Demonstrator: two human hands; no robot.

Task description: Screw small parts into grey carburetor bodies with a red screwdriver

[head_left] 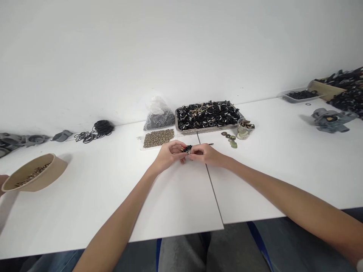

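Observation:
My left hand [170, 154] and my right hand [208, 154] meet just above the white table [176, 211]. Both are closed on a small black part [187, 149], which shows a bit of red and a brassy tip. Fingers cover most of it, so its exact kind is hidden. A thin dark pointed end [211, 144] shows past my right hand; I cannot tell whether that hand holds it. Beyond my hands lies a metal tray [187, 132] heaped with black and shiny ring-like parts. Nearer my left hand is a shallow tray of small brass pieces [159, 138].
A plastic bag of dark pellets [159, 117] leans on the wall. Beside a clear cup [244, 130] lie several flat discs [233, 144]. Black rings [103, 128] and a tan bowl [53, 172] stand left, with another person's hand [2, 183] at the bowl. Grey castings [331, 119] lie right.

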